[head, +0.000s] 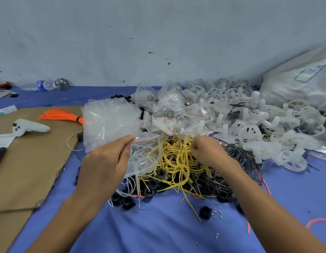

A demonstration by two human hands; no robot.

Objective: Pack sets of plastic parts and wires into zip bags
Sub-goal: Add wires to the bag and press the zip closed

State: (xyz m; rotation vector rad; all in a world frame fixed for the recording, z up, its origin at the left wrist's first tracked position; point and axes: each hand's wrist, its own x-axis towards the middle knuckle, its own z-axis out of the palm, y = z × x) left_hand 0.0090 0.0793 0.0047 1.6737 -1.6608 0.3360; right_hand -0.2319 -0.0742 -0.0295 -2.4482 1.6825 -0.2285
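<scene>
nearest me, two bare forearms reach out over a blue cloth (158, 230) dotted with snipped bits and a stray black ring (205, 212). the left hand (105, 161) pinches a small zip bag (145, 157) by its red-striped mouth, thumb on top and fingers curled beneath; the bag hangs over the near-left edge of the heap, with something pale inside that i can't make out. the right hand (207, 152) is just beside it, fingers curled in and nipping strands in the tangle of yellow wires (176, 161). black rings (153, 183) lie under and around those loops, and thin black wires (237, 154) spread off to the right.

left of the heap a sheet of cardboard (30, 161) carries a white handheld controller (30, 127) and an orange wire bundle (61, 115). a loose stack of empty bags (111, 121) sits just behind the left hand. beyond that, filled little bags (173, 110) lie against a long drift of white plastic wheels and parts (249, 115), with a big plastic sack (301, 84) at far right. a water bottle (43, 84) lies by the grey wall (140, 33).
</scene>
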